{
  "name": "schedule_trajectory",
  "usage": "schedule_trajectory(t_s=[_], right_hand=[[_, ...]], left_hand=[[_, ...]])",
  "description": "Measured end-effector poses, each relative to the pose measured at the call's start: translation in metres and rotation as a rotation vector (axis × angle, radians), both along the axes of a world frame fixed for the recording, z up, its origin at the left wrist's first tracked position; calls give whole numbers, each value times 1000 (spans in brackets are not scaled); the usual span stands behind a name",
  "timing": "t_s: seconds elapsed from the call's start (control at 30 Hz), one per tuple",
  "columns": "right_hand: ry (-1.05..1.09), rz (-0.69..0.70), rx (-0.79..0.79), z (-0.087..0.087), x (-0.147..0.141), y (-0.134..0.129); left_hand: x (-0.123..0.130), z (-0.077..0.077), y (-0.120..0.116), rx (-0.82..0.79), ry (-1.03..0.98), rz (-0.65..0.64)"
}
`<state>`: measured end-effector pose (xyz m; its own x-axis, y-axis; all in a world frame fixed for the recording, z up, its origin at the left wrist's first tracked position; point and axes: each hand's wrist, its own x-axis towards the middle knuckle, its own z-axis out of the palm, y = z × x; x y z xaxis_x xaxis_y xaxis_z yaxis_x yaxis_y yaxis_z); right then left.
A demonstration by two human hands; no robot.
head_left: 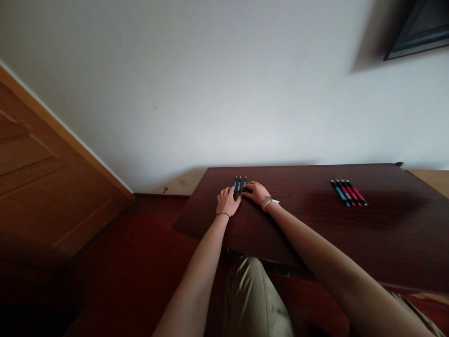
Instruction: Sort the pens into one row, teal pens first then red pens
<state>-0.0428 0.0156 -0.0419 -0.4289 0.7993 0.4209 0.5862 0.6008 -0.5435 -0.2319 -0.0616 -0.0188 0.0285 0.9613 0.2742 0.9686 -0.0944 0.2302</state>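
Observation:
Three blue-and-black pens (239, 185) lie side by side near the far left part of the dark wooden table (298, 234). My left hand (228, 202), with a beaded bracelet on its wrist, rests at the left of these pens. Its fingers are spread and lie flat beside the leftmost one. From the right, my right hand (257, 193) has its fingers bent around the lower part of the rightmost blue pen (245, 181). That pen's lower end is hidden by the fingers. A light band circles my right wrist.
Further right on the table lie a blue pen (339, 193) and several pink pens (351, 192) in a slanted row. Behind the table rises a white wall (224, 93). A dark screen (421, 32) hangs at the upper right. A wooden door (45, 178) stands at the left.

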Motion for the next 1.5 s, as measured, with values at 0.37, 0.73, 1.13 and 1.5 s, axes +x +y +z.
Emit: schedule_trajectory(t_s=[0.37,0.73,1.13,1.5], right_hand=[[-29,11,12,-3,1,-5],[-8,-11,7,0,2,-12],[2,-54,13,25,93,-60],[-309,-789,231,27,303,-107]], left_hand=[[0,-2,1,13,3,6],[0,2,0,0,-10,9],[5,5,2,3,4,12],[7,8,5,-4,38,31]])
